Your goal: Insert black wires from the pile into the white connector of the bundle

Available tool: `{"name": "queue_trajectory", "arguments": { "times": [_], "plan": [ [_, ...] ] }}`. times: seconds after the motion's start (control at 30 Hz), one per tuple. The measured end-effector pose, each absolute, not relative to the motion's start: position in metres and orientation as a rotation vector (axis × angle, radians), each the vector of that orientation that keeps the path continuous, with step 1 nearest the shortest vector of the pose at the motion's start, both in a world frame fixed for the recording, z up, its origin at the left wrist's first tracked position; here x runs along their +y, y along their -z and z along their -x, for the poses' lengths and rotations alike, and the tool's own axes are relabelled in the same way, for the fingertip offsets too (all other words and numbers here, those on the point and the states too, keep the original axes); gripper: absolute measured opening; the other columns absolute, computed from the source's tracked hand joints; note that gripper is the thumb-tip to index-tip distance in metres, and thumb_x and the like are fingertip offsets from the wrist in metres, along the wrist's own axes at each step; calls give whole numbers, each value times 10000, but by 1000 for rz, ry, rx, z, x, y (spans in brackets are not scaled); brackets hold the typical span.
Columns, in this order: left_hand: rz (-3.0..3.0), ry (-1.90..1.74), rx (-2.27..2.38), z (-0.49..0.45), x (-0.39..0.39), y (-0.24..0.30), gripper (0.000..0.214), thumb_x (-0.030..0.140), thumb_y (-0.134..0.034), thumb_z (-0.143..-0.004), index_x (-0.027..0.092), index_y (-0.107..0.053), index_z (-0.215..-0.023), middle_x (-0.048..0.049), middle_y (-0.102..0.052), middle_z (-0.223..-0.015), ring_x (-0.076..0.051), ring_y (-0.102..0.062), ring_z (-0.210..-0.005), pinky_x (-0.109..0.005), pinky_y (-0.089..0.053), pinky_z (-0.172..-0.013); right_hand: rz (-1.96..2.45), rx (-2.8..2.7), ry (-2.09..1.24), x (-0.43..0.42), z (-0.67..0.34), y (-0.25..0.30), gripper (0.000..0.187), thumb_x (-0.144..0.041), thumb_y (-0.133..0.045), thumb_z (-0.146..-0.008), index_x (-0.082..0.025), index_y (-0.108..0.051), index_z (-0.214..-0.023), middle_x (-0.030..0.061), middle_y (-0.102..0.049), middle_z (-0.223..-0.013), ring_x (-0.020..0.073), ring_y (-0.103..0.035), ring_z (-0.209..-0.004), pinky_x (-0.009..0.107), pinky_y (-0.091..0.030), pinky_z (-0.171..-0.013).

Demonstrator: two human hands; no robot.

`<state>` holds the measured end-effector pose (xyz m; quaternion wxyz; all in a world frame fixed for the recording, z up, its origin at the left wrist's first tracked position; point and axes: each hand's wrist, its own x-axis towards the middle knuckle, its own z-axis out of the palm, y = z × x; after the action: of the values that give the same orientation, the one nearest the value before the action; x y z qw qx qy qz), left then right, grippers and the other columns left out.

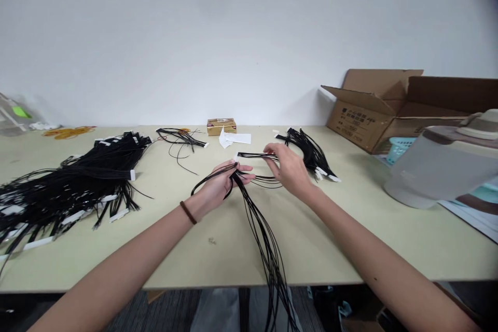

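Note:
A black wire harness [259,212] is held between my two hands over the middle of the table. My left hand [220,184] is closed around the bundle, close to a white connector [236,156]. Thumb and fingers of my right hand [286,166] pinch the wires that run rightward from that connector. One loop of wire bends round beside my left wrist. The long loose ends hang down over the table's front edge.
A big pile of black harnesses [89,181] covers the left side. A smaller bundle [309,150] lies beyond my right hand. Loose wires [181,137], a gold tissue box [221,126], an open carton [365,114] and a large grey jug [439,166] stand around.

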<state>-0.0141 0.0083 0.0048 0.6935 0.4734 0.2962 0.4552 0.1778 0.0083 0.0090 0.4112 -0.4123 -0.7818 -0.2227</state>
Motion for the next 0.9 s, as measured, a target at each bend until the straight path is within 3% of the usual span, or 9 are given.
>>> {"name": "queue_trajectory", "arguments": {
  "times": [0.17,0.33,0.53,0.6,0.73,0.9],
  "plan": [
    [-1054,-914,634,20,12,-6,173,270,-614,-743,156,-512,-824,-128,-644,-1075,-204,-672,-710,-368,-529,-721,950,-1907,797,15,-200,-14,83,-209,-459,-857,-199,-529,-900,30,-612,-728,146,-564,-665,261,-403,-596],
    [-1025,-876,604,17,9,-7,140,254,-592,-762,148,-510,-801,-120,-668,-991,-213,-676,-731,-319,-525,-676,895,-1858,938,17,-205,-14,90,-231,-479,-855,-206,-565,-863,26,-600,-673,144,-542,-633,269,-397,-584],
    [-867,-937,652,15,14,-6,46,164,-530,-789,132,-543,-758,-69,-656,-816,-181,-664,-774,-321,-501,-800,842,-1878,997,8,-191,-11,277,-226,-515,-835,-286,-522,-1105,47,-615,-1040,202,-525,-943,378,-419,-819],
    [-820,-945,645,15,15,-6,75,143,-497,-801,133,-549,-749,-56,-645,-774,-149,-651,-719,-296,-505,-766,695,-1934,1029,3,-180,-7,300,-204,-525,-832,-333,-514,-1103,16,-614,-1049,173,-521,-945,376,-404,-862],
    [-756,-998,666,12,12,-13,161,81,-453,-801,139,-541,-678,-21,-602,-655,-83,-566,-561,-215,-475,-610,499,-2136,1007,-3,-162,3,237,-150,-486,-852,-287,-537,-1040,-12,-634,-984,119,-523,-913,332,-409,-874],
    [-739,-974,609,10,7,-17,150,110,-477,-784,146,-521,-645,-13,-577,-653,-89,-547,-598,-223,-438,-629,577,-2184,880,-1,-157,8,218,-129,-454,-867,-273,-530,-1012,-8,-620,-1080,107,-532,-913,334,-404,-838]
  ]
}}
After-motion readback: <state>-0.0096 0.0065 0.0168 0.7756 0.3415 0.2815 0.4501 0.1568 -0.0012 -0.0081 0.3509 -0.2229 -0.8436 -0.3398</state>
